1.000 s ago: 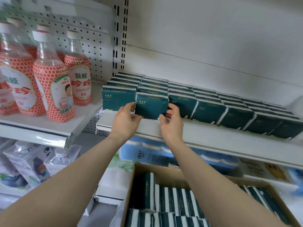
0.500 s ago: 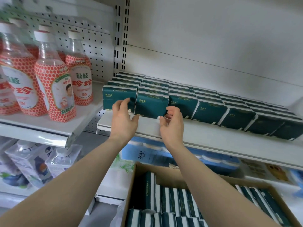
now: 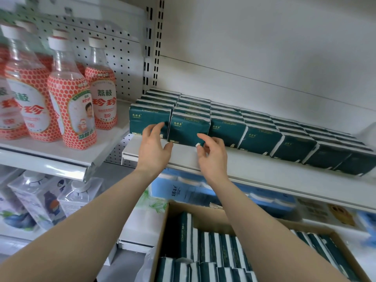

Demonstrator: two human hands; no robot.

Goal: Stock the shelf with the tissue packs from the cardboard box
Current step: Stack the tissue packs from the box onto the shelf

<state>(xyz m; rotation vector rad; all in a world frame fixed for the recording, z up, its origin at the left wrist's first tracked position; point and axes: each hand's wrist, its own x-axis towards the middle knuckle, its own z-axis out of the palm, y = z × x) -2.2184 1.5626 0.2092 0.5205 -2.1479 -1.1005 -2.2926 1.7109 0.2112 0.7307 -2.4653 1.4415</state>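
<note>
Dark green tissue packs stand in rows on the white shelf point(image 3: 264, 169). The front pack of the second row point(image 3: 188, 129) stands upright between my two hands. My left hand point(image 3: 153, 147) hovers at its left side with relaxed fingers, holding nothing. My right hand point(image 3: 211, 153) is just off its lower right corner, fingers loosely curled, apart from the pack. Below, the cardboard box point(image 3: 203, 212) holds several more green-and-white packs point(image 3: 213, 247) standing on edge.
Red-labelled drink bottles point(image 3: 71, 106) stand on the neighbouring shelf to the left, with clear water containers point(image 3: 38, 200) beneath. Blue and white tissue bundles point(image 3: 183, 192) lie on the shelf under the green packs. A perforated upright point(image 3: 151, 43) divides the two bays.
Both hands held the front pack and pushed it back into its row. They have now let go and drawn slightly away from it.
</note>
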